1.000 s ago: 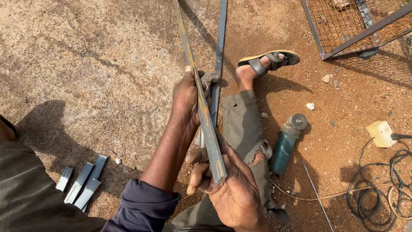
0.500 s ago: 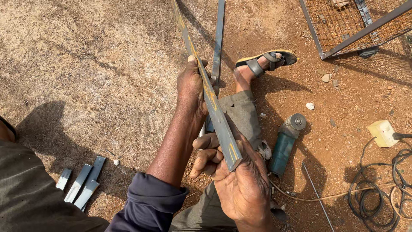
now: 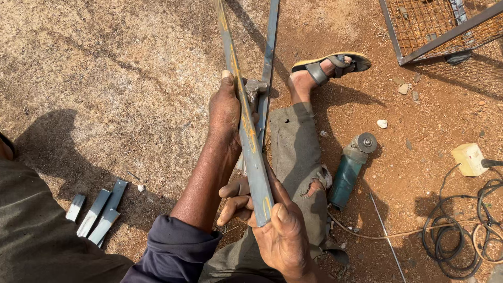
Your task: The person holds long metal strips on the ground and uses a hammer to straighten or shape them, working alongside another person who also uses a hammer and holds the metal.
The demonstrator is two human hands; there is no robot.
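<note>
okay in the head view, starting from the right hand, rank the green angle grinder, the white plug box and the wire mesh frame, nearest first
From the right hand:
1. Green angle grinder, on the dirt just right of the leg.
2. White plug box, far right, by the coiled cable.
3. Wire mesh frame, top right corner.

1. The right hand [image 3: 280, 230] is gripping the near end of a long grey metal bar [image 3: 246, 120].
2. The left hand [image 3: 226, 107] is clasping the bar farther up.
3. A green angle grinder [image 3: 350, 170] is lying beside the outstretched leg [image 3: 298, 147].

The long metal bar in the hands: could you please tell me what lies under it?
Under the metal bar a second bar rests on the ground beside the trousered leg. The left hand covers their meeting point.
</note>
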